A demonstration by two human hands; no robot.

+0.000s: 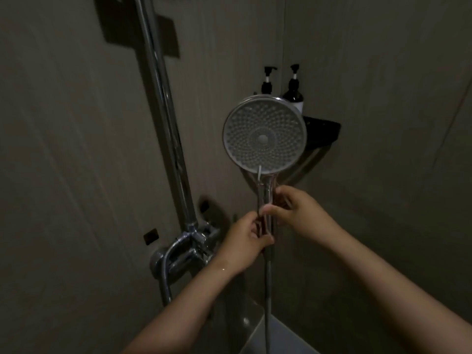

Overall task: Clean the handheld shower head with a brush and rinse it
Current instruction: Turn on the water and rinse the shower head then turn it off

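Observation:
The handheld shower head [263,135] is held upright in the dim shower stall, its round nozzle face turned toward me. My left hand [246,237] grips the lower part of its chrome handle. My right hand [297,212] grips the handle just above, fingers curled round it. A thin pale stick [259,175] lies along the handle up to the face's lower rim; I cannot tell whether it is the brush. The hose [267,290] hangs straight down from the handle.
A chrome riser rail [163,103] runs down the left wall to the mixer valve [189,249]. Behind the shower head, a black corner shelf [324,130] carries two dark pump bottles [295,90]. Tiled walls close in on both sides.

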